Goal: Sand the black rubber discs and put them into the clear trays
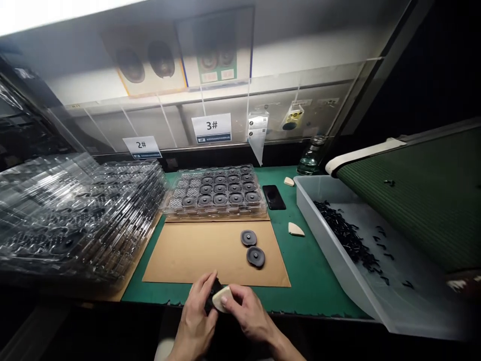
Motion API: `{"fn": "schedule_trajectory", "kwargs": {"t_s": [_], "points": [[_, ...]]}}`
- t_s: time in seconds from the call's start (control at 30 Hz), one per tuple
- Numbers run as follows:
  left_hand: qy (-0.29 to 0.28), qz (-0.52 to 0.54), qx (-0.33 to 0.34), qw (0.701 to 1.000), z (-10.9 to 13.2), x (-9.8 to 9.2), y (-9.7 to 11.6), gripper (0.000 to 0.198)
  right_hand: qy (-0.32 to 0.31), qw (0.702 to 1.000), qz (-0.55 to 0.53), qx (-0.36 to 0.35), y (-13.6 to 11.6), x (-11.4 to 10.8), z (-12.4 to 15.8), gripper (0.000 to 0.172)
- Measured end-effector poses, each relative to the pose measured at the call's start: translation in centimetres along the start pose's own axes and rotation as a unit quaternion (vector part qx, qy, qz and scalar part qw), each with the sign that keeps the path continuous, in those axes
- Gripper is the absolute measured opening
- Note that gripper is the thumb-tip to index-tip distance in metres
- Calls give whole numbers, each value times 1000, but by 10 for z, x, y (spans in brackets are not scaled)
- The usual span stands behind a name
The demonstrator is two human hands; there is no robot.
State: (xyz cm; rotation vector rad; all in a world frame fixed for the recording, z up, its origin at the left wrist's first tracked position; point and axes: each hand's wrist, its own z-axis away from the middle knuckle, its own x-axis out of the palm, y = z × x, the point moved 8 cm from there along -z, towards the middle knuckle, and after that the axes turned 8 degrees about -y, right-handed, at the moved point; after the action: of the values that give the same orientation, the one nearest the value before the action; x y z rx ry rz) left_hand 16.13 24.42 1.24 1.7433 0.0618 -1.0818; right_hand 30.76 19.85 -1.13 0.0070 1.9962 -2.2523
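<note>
Close to the table's front edge, my left hand (196, 313) is closed around a black part (215, 288), mostly hidden by the fingers. My right hand (248, 311) pinches a cream-coloured sponge pad (222, 300) and holds it against that part. Two dark rounded discs with a small centre stud, a nearer disc (256, 256) and a farther disc (248, 238), lie on the brown cardboard sheet (191, 250) ahead of my hands. Behind the sheet, a clear plastic tray (173, 205) carries rows of similar dark discs, with several pockets at its left side unfilled.
Tall stacks of clear trays (124, 225) stand left. A phone (274, 197), a sponge piece (296, 229), a smaller sponge piece (289, 181) and a glass bottle (311, 158) are right of centre. A translucent bin (319, 235) holds small black parts below a green conveyor belt (421, 175).
</note>
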Motion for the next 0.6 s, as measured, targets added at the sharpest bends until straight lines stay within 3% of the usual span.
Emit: {"fn": "schedule_trajectory", "kwargs": {"t_s": [0.07,0.13,0.3,0.4,0.47,0.6], "points": [[1,45,-8,999,18,-4,6,63,2,999,-32,16,-3,9,4,35],[10,155,-42,987,29,-14,8,59,0,997,-74,26,-8,15,8,36],[-16,478,-144,866,44,-26,14,69,-48,981,-187,19,-42,29,20,41],[-47,558,-142,816,48,-29,22,71,-76,972,-222,18,-61,37,27,43],[-32,589,-137,796,50,-34,22,67,-81,973,-216,19,-67,37,30,42],[19,599,-136,789,56,-46,21,63,11,995,-104,3,-77,15,38,27]]}}
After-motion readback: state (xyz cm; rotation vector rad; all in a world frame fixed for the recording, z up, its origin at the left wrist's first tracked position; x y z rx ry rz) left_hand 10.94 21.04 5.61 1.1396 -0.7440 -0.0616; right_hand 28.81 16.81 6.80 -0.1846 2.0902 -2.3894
